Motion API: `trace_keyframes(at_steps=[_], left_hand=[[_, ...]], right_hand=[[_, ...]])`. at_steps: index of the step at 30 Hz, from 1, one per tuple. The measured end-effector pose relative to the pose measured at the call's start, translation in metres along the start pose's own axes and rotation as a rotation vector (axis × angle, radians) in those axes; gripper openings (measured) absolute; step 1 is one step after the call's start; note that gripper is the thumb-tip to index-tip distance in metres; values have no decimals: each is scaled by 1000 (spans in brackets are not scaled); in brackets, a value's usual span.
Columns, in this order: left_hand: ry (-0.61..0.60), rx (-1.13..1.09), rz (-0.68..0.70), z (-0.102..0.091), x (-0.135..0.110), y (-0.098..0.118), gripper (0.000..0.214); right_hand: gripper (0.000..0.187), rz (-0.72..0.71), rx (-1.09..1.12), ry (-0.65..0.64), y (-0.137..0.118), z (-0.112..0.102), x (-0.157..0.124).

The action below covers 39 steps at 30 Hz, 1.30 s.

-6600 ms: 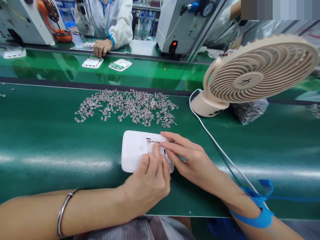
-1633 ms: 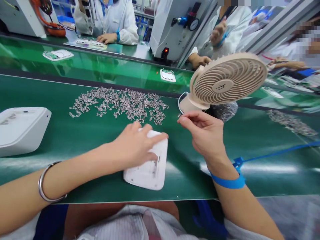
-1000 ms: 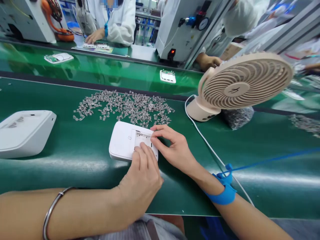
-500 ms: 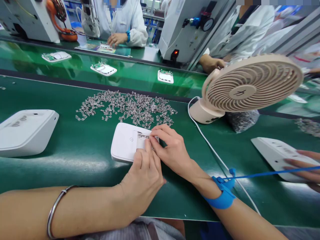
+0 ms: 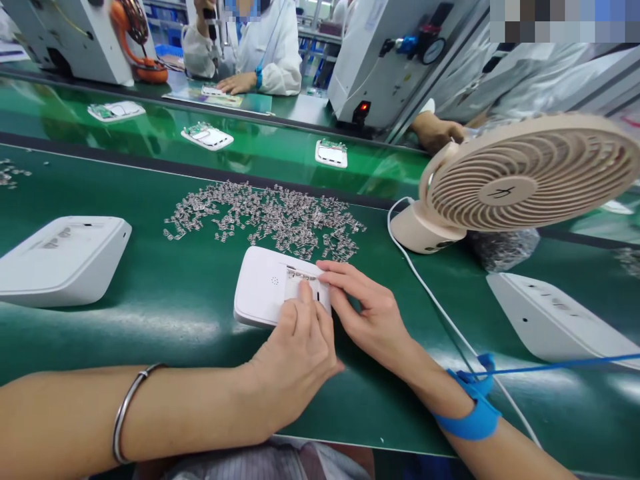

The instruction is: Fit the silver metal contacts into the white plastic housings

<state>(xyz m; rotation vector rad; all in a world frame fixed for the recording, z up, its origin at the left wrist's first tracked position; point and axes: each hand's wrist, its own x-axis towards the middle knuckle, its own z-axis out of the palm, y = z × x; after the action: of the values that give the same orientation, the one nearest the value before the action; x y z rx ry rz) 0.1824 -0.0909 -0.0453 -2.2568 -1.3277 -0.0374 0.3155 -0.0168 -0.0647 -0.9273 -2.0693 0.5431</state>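
Note:
A small white plastic housing lies on the green bench in front of me. In its open recess are shiny metal contacts. My left hand, a silver bangle on its wrist, is closed with fingers curled together. Its index fingertip presses into the recess, hiding what lies under it. My right hand, wearing a blue wrist strap, grips the housing's right edge with bent fingers, the thumb side at the near corner. Just behind the housing spreads a pile of small metal clips.
A beige fan with a white cable stands right of the clips. Larger white housings lie at left and right. White panels with circuit boards rest on the strip beyond. Across it, a person's hand rests by another panel.
My right fingers have drawn back from the recess to the housing's right edge. My left index fingertip stays in the recess. Another person's hand has left the right housing. The view has shifted slightly.

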Motion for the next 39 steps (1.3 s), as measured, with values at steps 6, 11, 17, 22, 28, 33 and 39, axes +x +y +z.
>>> trace_keyframes(at_steps=[6, 11, 17, 22, 28, 33, 39], left_hand=[[13, -8, 6, 1, -1, 1, 63], [-3, -11, 7, 0, 1, 0, 62], [-10, -17, 7, 1, 0, 1, 62], [-24, -16, 12, 0, 1, 1, 61], [-31, -1, 2, -1, 3, 1, 63], [-34, 1, 2, -1, 3, 1, 63], [-45, -1, -8, -3, 5, 2, 61]], right_hand=[[22, 17, -43, -24, 0, 1, -2], [23, -1, -67, -27, 0, 4, -4], [27, -81, -190, -101, 0, -2, -2], [24, -103, -196, -138, 0, -4, 3], [17, 214, 49, 23, 0, 9, 10], [15, 318, 52, -17, 2, 13, 17], [12, 275, 24, -21, 3, 14, 18]])
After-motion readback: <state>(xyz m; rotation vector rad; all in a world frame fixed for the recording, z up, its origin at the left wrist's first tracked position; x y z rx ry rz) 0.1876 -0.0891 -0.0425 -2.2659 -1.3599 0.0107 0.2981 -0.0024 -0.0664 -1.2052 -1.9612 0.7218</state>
